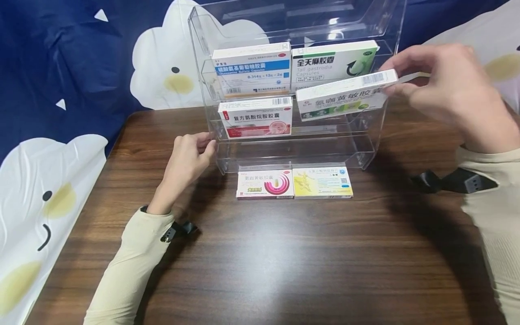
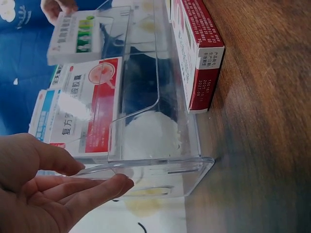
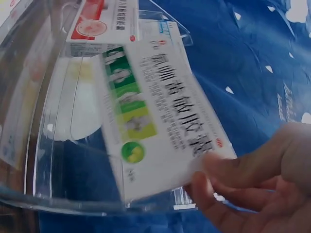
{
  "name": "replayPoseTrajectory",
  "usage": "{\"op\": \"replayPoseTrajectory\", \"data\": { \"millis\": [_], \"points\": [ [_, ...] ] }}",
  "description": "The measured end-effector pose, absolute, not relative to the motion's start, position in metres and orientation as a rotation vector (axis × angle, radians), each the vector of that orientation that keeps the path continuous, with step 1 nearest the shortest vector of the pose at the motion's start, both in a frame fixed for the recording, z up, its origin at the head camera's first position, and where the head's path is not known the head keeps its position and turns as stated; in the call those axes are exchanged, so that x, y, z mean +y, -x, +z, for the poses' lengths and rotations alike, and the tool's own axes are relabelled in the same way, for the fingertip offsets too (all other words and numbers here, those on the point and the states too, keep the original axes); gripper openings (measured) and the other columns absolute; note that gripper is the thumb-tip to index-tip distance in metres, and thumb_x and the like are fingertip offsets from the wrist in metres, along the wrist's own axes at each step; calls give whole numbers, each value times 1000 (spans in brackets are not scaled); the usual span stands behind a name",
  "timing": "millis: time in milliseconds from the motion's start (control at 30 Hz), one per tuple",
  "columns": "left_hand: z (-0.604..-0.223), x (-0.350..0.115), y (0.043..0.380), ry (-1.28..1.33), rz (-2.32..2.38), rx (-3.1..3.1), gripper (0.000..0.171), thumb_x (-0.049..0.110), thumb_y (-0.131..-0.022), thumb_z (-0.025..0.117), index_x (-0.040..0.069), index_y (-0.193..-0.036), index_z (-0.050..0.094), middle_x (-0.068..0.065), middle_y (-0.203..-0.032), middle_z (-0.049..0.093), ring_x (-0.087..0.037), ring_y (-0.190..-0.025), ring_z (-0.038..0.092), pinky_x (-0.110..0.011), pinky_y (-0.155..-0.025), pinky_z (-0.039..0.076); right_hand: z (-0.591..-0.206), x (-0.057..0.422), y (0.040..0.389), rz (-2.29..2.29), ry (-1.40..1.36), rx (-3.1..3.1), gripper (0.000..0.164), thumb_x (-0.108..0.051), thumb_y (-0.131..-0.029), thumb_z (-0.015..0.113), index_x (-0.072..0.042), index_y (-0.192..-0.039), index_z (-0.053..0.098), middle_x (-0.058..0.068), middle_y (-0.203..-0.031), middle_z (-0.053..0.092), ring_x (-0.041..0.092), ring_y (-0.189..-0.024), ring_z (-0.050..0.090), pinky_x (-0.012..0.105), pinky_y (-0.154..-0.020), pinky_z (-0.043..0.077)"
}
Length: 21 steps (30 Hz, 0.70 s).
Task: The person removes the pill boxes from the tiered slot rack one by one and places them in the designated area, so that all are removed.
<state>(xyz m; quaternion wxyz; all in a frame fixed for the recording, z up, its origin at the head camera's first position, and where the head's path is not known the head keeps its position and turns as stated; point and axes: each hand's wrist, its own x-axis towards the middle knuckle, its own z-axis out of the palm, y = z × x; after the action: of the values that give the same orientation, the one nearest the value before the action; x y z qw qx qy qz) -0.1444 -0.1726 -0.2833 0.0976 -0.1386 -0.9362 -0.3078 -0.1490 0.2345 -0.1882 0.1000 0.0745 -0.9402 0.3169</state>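
My right hand pinches the right end of a white and green medicine box, which is tilted over the right half of the middle tier of a clear acrylic display rack. Seen from the right wrist, the printed front of this box faces the camera. My left hand is at the rack's left side; in the left wrist view its thumb and fingers lie on either side of the clear side panel. Beside the tilted box, a red and white medicine box stands in the middle tier.
In the tier above stand a blue and white box and a green and white box. A pink and white box and a yellow box lie at the rack's front on the wooden table. Behind hangs a blue patterned cloth.
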Motion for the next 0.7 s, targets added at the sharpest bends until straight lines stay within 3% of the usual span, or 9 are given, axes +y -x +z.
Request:
{"op": "replayPoseTrajectory", "data": {
  "millis": [33, 200, 267, 400, 700],
  "points": [
    [-283, -173, 144, 413, -913, -2767, 29, 8, -91, 55, -9, -111, 68, -21, -98, 71, -29, -95, 69, -42, -82, 52, -189, 238, 148, 1038, -208, -2744, 19, -8, -84, 72, -15, -102, 71, -27, -80, 61, -2, -74, 54, 6, -65, 35],
    [-282, -173, 145, 416, -928, -2768, 29, 7, -91, 55, -9, -112, 67, -22, -98, 70, -30, -95, 69, -42, -81, 52, -195, 250, 143, 1397, -192, -2526, 23, -2, -81, 75, -11, -101, 72, -15, -82, 69, -1, -71, 62, 7, -60, 42],
    [-282, -172, 145, 414, -930, -2772, 29, 7, -91, 55, -9, -112, 67, -22, -98, 70, -30, -95, 68, -43, -81, 52, -198, 254, 141, 1505, -196, -2456, 27, 1, -78, 76, -7, -104, 73, -12, -83, 72, -1, -72, 65, 8, -61, 44],
    [-282, -172, 144, 409, -928, -2774, 29, 7, -91, 55, -10, -112, 67, -22, -98, 70, -30, -95, 68, -43, -82, 52, -205, 260, 137, 1636, -161, -2422, 32, 2, -77, 77, -8, -107, 72, -12, -85, 73, -3, -77, 67, 8, -65, 45],
    [-283, -173, 144, 410, -924, -2773, 29, 6, -91, 55, -9, -111, 67, -22, -97, 70, -30, -95, 69, -43, -82, 52, -227, 264, 125, 1894, -145, -2382, 34, 5, -79, 74, -4, -111, 70, -2, -90, 75, 5, -76, 69, 14, -62, 50]
  ]
}}
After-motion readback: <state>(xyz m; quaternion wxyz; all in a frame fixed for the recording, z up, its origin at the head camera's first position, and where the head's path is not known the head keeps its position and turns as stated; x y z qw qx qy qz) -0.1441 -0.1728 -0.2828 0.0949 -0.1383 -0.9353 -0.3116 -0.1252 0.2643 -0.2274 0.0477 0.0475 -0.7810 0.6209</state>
